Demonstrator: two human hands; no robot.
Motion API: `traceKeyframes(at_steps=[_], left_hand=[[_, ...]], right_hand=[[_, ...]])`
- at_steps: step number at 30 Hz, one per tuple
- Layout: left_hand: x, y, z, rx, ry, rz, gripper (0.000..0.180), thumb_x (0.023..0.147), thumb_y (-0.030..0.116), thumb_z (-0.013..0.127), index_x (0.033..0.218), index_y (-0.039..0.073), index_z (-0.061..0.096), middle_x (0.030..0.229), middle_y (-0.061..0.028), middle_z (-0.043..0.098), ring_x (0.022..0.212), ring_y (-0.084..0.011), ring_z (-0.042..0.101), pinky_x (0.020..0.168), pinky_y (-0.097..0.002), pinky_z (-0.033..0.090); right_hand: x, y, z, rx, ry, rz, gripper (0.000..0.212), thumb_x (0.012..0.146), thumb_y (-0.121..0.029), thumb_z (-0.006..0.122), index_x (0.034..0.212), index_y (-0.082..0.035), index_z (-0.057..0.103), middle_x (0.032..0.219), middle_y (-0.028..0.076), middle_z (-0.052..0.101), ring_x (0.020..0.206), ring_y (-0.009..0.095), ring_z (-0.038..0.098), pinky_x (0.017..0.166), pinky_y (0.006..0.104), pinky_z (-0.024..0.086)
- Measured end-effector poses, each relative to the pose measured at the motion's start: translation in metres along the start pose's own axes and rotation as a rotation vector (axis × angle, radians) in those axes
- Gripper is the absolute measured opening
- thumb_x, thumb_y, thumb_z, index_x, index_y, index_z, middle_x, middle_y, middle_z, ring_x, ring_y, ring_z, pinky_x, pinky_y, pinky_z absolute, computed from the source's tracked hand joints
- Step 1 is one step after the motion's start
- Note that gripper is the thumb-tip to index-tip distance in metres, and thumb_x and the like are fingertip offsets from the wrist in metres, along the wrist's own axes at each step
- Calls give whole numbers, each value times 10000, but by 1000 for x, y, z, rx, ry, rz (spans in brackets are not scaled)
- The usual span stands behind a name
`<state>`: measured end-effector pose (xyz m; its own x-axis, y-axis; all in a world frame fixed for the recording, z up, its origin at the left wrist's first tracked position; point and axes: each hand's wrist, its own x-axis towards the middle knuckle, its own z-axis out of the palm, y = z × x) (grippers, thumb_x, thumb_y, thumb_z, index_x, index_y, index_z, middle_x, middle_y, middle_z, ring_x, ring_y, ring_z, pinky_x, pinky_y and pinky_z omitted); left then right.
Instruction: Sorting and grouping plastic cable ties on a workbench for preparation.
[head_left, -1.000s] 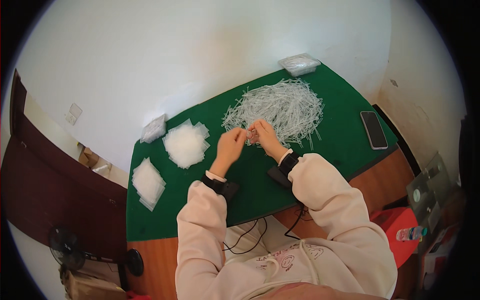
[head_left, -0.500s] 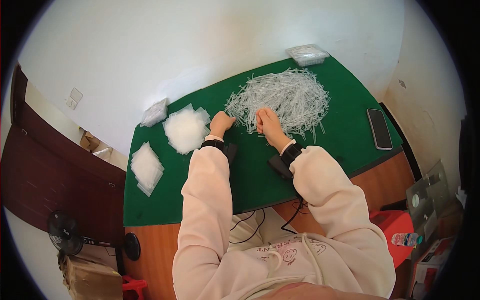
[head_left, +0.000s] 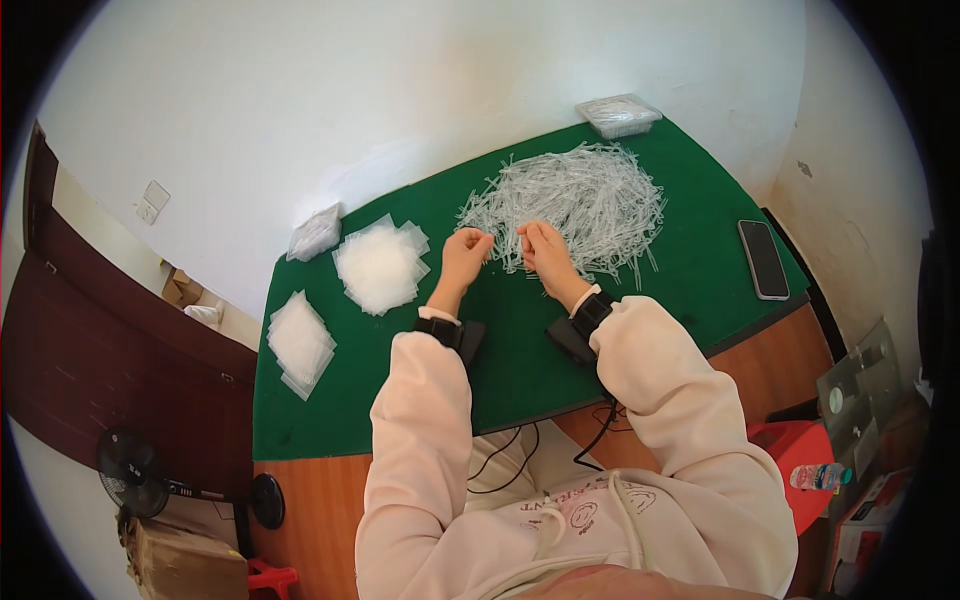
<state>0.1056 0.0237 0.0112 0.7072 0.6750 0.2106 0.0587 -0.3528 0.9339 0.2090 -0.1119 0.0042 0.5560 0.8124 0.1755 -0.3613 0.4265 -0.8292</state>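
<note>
A wide heap of thin, clear plastic sticks (head_left: 590, 200), some with looped ends, lies on the green-covered table (head_left: 520, 375). At the heap's near left edge, my left hand (head_left: 464, 262) is closed with thumb and fingertips pinched together. My right hand (head_left: 547, 260) faces it a short way to the right, fingers curled into a pinch in front of the heap. Whatever either pinch holds is too small to make out. Left of my left hand lies a fanned stack of clear plastic bags (head_left: 380, 266), with a second bag stack (head_left: 301, 345) nearer the table's left edge.
A clear packed box (head_left: 620, 116) stands at the far right corner. Another clear wrapped pack (head_left: 315, 232) sits at the far left edge. A phone (head_left: 763, 260) lies at the right. Cables (head_left: 598, 440) run beneath the table's front edge from my wrist devices.
My left hand has turned from reaching at the heap's edge to a raised pinch, shifting slightly right. My right hand stays close to its place. The whole view has shifted slightly.
</note>
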Motion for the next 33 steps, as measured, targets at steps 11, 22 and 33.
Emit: traceKeyframes(at_steps=[11, 22, 33], left_hand=[[-34, 36, 39, 40, 12, 277, 102, 776, 73, 628, 795, -16, 582, 682, -45, 613, 593, -87, 579, 533, -203, 455], [-40, 42, 37, 243, -19, 231, 107, 737, 98, 627, 733, -6, 603, 632, -70, 623, 572, -129, 602, 547, -240, 471], [-25, 48, -4, 278, -280, 152, 200, 721, 156, 657, 847, 1, 645, 671, -90, 631, 624, -164, 621, 590, -272, 488]], right_hand=[[-1, 4, 10, -261, 154, -177, 188, 895, -122, 417, 927, -4, 560, 792, 21, 546, 682, 91, 490, 597, 235, 408], [0, 12, 7, -403, 82, -274, 179, 898, -135, 415, 883, -5, 537, 828, 49, 546, 747, 116, 498, 678, 256, 413], [0, 5, 5, -52, 57, -106, 162, 920, -159, 388, 847, -47, 479, 723, 21, 489, 599, 95, 453, 529, 228, 379]])
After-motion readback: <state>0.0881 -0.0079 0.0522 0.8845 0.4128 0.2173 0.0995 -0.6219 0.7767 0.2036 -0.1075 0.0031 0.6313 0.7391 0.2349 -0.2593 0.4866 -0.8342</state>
